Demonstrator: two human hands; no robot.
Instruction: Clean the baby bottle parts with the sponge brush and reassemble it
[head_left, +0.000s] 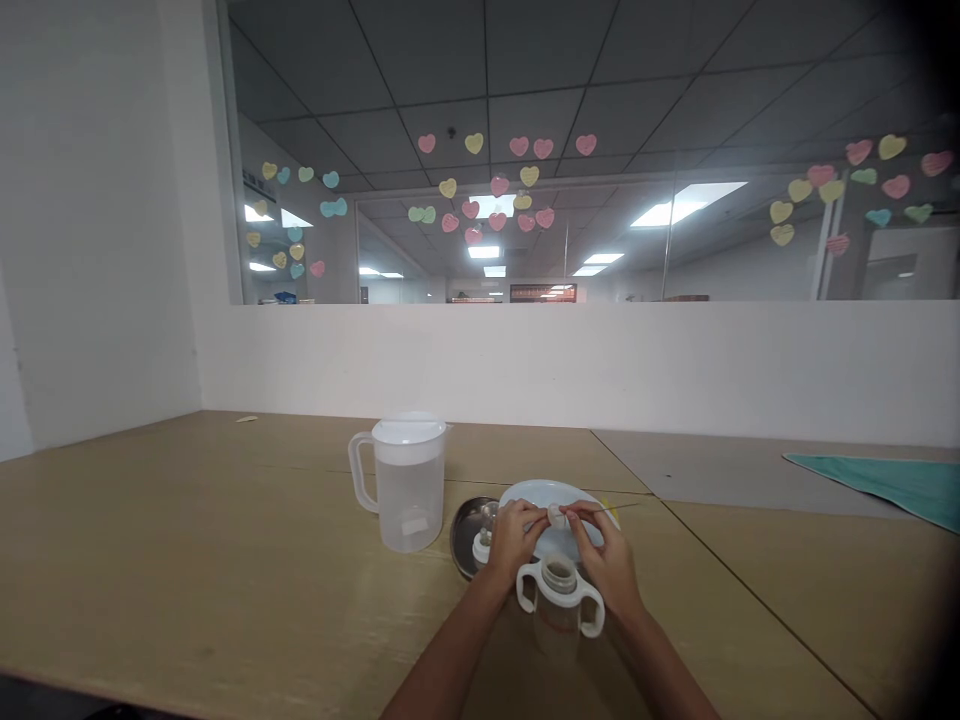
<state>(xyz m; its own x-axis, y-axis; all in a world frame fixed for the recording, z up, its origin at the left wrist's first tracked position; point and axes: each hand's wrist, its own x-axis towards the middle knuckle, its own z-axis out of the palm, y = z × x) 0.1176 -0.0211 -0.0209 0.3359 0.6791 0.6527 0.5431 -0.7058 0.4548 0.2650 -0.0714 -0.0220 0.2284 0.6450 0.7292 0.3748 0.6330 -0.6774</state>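
Between my two hands, above a pale blue-white basin (536, 490), is a small translucent white piece (556, 516), its kind too small to make out. My left hand (516, 538) is closed, pinching this piece at its left side. The fingers of my right hand (606, 552) pinch a thin stick (621, 506) that points out to the right, with its inner end at the white piece. Just below my hands stands an uncapped clear baby bottle (559, 610) with a white two-handled holder around its neck. Beside my left wrist, a metal bowl (466, 535) holds a white bottle collar with a teat (482, 546).
A lidded translucent pitcher (410, 490) with liquid in it stands left of the bowl. A teal cloth (885, 480) lies at the far right of the wooden table (262, 560). Behind runs a white wall (525, 365) with a window above. Something yellow (611, 512) shows behind my right hand.
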